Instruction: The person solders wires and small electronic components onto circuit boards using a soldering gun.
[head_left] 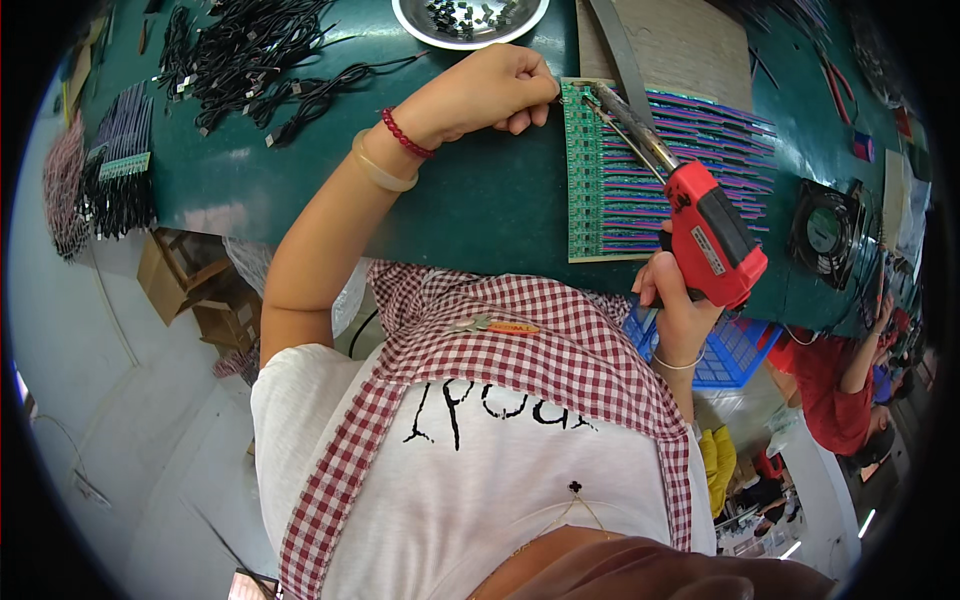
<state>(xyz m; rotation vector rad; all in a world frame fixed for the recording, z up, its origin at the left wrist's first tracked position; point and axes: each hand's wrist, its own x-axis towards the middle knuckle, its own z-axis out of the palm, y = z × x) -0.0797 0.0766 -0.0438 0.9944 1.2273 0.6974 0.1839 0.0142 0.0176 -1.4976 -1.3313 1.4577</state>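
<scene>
My right hand (pixel 682 300) is wrapped round the handle of a red soldering gun (pixel 712 232). Its long metal tip slants up and left to the top corner of a green circuit board panel (pixel 585 190). Rows of purple, blue and black wires (pixel 690 170) run from the panel toward the right. At the panel's upper left edge, my left hand (pixel 505 92) is closed with thumb and fingers pinched together. Whatever lies between those fingertips is too small to make out. A curved grey metal strip (pixel 622 60) passes behind the gun's tip.
Above my left hand stands a metal bowl (pixel 470 42) of small black parts. Black cables (pixel 250 60) are heaped at the far left, near finished wired boards (pixel 125 165). A black fan (pixel 826 228) stands at right. Below the table are a blue basket (pixel 735 362) and a person's red sleeve (pixel 835 405).
</scene>
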